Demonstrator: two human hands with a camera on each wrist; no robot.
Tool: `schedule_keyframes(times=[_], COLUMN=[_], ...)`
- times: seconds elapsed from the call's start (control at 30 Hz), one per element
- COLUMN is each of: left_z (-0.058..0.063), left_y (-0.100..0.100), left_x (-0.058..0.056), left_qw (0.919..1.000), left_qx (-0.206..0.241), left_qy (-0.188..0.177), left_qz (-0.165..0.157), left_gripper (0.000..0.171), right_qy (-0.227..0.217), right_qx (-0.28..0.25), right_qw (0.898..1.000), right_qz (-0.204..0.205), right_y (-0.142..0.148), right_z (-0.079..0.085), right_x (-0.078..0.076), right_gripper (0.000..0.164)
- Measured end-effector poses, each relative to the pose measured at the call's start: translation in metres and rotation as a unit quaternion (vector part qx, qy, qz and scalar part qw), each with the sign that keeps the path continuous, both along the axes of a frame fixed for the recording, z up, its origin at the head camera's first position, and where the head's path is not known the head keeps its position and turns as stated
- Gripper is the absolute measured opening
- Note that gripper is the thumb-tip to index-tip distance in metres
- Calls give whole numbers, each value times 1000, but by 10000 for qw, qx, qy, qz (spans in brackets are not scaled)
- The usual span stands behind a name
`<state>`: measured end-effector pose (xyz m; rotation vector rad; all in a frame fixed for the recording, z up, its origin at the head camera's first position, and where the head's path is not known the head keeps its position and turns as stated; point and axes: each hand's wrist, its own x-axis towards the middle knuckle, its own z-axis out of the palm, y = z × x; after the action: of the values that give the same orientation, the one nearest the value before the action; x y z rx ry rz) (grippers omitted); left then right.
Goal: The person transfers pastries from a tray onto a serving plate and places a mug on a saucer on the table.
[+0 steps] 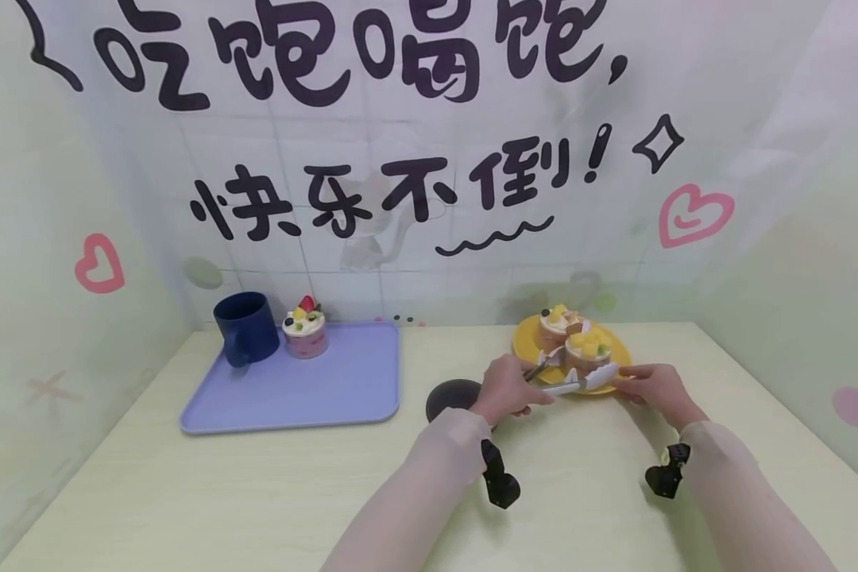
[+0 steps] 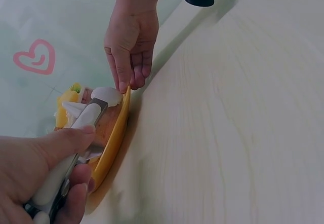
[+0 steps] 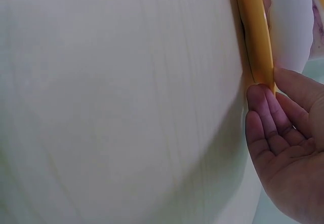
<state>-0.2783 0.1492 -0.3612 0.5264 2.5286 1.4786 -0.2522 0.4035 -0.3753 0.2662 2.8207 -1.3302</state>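
My left hand (image 1: pixel 506 387) grips a pair of tongs (image 2: pixel 87 116) with white, scalloped tips (image 3: pixel 292 26). Those tips lie spread over the near side of a yellow plate (image 1: pixel 620 349), in front of a dessert cup (image 1: pixel 589 349) topped with yellow fruit pieces. Behind it on the same plate is a second dessert cup (image 1: pixel 554 324) with cream and fruit, partly hidden. At the plate's right edge, my right hand (image 1: pixel 654 389) pinches the rim, thumb above and fingertips below, as the right wrist view (image 3: pixel 293 148) shows.
A blue-purple tray (image 1: pixel 293 409) lies at the left, bearing a dark blue mug (image 1: pixel 246 326) and another dessert cup (image 1: pixel 305 330) with a strawberry. Beside my left hand sits a round black dish (image 1: pixel 452 393), partly covered by it. A printed sheet (image 1: pixel 415 262) hangs behind the table.
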Motion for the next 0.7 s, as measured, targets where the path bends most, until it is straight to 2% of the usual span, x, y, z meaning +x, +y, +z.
schedule_keyframes(times=[0.13,0.27,0.7], left_z=[0,0,2], left_y=[4,9,18], left_x=[0,0,-3], left_qw=[9999,9995,9975], left_qx=[-108,-258,-625], left_qy=[-50,-62,248], left_qz=[74,152,197], left_gripper=[30,27,31], right_qy=[-24,-58,-96], right_qx=[-29,-37,-5], right_qw=[10000,10000,9999], right_qz=[-2,-19,-61], right_y=[0,-1,0], right_z=[1,1,-1], right_x=[0,0,-1], right_gripper=[53,54,56])
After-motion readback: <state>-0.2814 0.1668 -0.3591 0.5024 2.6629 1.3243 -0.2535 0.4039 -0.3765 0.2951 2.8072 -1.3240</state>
